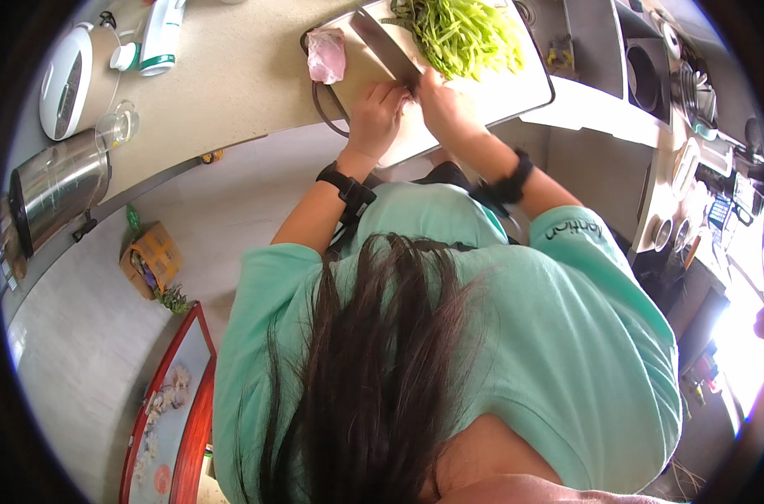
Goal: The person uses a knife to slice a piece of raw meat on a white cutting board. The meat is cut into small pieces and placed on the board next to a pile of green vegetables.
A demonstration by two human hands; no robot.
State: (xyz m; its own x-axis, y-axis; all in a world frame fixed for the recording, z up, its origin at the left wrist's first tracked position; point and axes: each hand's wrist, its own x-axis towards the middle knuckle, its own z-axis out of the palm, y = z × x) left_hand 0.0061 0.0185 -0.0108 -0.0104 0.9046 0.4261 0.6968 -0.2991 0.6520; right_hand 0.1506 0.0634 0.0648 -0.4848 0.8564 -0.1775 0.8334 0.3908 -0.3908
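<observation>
My right hand (446,104) is closed on the handle of a broad-bladed kitchen cleaver (382,43), whose blade points up and left over a white cutting board (495,101). Close beside it, my left hand (377,118) has its fingers bent near the heel of the blade, at the board's near part. Something small may be under those fingertips; I cannot tell what. A piece of raw pink meat (326,57) lies at the board's left edge. Sliced light-green vegetable strips (473,38) form a pile at the far right of the board.
The board lies on a pale countertop (243,75). Left on the counter are a white bottle with a green band (162,38), a white-fronted appliance (69,85), a glass cup (117,126) and a clear cylindrical container (63,189). A sink basin (596,38) is at the upper right.
</observation>
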